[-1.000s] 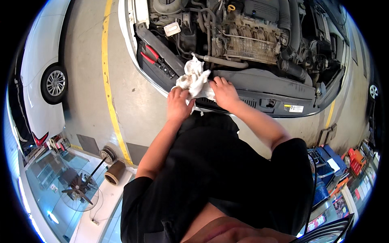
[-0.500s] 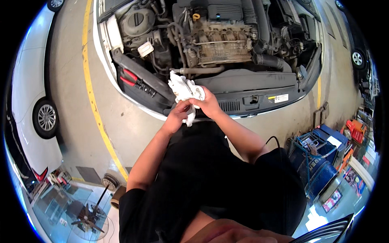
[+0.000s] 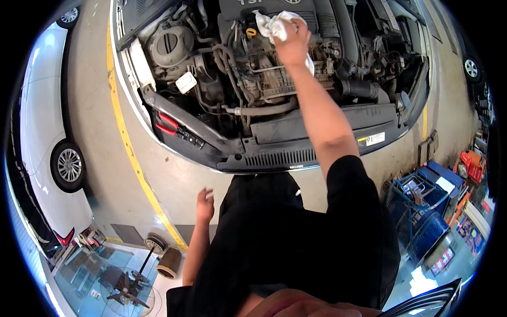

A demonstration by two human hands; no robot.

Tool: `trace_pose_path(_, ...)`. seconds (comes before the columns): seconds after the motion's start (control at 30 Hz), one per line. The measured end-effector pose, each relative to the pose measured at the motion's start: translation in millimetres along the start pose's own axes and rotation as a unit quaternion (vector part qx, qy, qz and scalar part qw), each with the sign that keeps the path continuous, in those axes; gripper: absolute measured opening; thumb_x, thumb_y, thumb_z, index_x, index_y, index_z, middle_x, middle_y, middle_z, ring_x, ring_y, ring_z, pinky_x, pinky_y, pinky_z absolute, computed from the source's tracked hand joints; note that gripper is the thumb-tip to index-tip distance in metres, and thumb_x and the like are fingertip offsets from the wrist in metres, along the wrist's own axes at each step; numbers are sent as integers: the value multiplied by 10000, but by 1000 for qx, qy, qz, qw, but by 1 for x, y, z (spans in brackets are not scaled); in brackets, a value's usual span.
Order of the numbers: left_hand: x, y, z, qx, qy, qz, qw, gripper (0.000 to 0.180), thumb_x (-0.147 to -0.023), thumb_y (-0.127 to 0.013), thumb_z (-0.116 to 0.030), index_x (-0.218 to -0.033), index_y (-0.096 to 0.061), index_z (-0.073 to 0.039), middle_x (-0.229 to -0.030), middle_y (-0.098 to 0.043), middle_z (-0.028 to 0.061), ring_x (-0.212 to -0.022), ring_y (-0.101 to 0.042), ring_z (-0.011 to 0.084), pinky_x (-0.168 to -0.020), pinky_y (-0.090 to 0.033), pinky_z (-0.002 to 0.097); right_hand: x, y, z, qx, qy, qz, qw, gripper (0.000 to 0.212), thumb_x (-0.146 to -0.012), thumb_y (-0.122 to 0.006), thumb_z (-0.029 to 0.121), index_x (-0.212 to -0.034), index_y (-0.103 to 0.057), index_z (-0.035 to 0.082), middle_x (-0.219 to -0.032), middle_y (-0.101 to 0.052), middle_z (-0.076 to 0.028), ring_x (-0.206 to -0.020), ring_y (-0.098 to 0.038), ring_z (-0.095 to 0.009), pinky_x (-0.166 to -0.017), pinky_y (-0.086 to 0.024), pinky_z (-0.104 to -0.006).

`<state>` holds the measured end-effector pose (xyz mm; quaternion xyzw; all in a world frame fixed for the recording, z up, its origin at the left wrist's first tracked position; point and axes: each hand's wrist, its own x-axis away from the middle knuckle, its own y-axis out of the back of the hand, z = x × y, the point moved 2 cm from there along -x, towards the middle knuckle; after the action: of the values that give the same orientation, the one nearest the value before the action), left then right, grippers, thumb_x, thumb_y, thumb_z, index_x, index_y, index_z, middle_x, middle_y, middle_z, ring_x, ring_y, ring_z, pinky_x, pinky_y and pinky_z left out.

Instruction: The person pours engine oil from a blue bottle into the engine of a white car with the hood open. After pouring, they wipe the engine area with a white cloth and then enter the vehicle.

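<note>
My right hand (image 3: 293,46) is closed on a crumpled white rag (image 3: 270,25), pressing it against the dark engine cover (image 3: 237,11) at the top of the picture. One end of the rag hangs down past my hand toward the dirty engine. Just left of the rag is the yellow oil dipstick handle (image 3: 251,33). Low at my left side, outside the car's front edge, my left hand (image 3: 205,205) holds nothing, its fingers loosely bent and apart.
Red-handled pliers (image 3: 167,124) lie at the engine bay's left front corner. A white car (image 3: 45,116) stands at left. Behind me are a standing fan (image 3: 127,290) at lower left and a blue drum (image 3: 422,232) beside a blue cart at lower right.
Both hands were together on the rag at the car's front edge. My right hand has carried it forward onto the engine cover; my left has let go and dropped back to my side.
</note>
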<state>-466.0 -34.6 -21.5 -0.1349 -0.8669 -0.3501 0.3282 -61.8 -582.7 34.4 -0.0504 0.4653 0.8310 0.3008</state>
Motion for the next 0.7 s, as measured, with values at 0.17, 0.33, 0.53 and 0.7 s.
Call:
trace_pose_path(0.17, 69, 16, 153, -129, 180, 58, 973, 402, -915, -660, -231, -1273, -768, -84, -1472, -623, 297, -1457, -513, 450, -1238, -415, 508, 23, -27, -12, 9, 78, 85, 993, 635, -739, -775, -51, -1279, -767, 282, -1413, -556, -46, -1325, -553, -329, -975, -605, -452)
trace_pose_path(0.33, 113, 9, 143, -66, 186, -8, 980, 387, -895, -661, -170, -1252, -780, -79, -1464, -627, 272, -1302, -632, 444, -1187, -476, 511, 6, 10, -59, -2, 0, -32, 999, 612, -789, -792, -12, -1333, -744, 265, -1429, -534, -113, -1346, -549, -350, -981, -592, -440)
trace_pose_path(0.53, 106, 18, 151, -157, 138, 37, 977, 391, -921, -671, -118, -1303, -753, -92, -1560, -558, 232, -1401, -593, 387, -949, -647, 470, 25, -33, -14, 9, 88, 94, 992, 550, -774, -749, -62, -1251, -767, 212, -1402, -551, -101, -1325, -553, -361, -1058, -562, -472)
trace_pose_path(0.7, 93, 7, 132, 83, 252, -5, 964, 401, -922, -699, -100, -1320, -745, -124, -1661, -436, 201, -1419, -573, 366, -919, -685, 414, 26, -14, -55, 26, -18, 5, 999, 518, -814, -743, -42, -1270, -748, 203, -1402, -562, -175, -1289, -587, -363, -998, -591, -490)
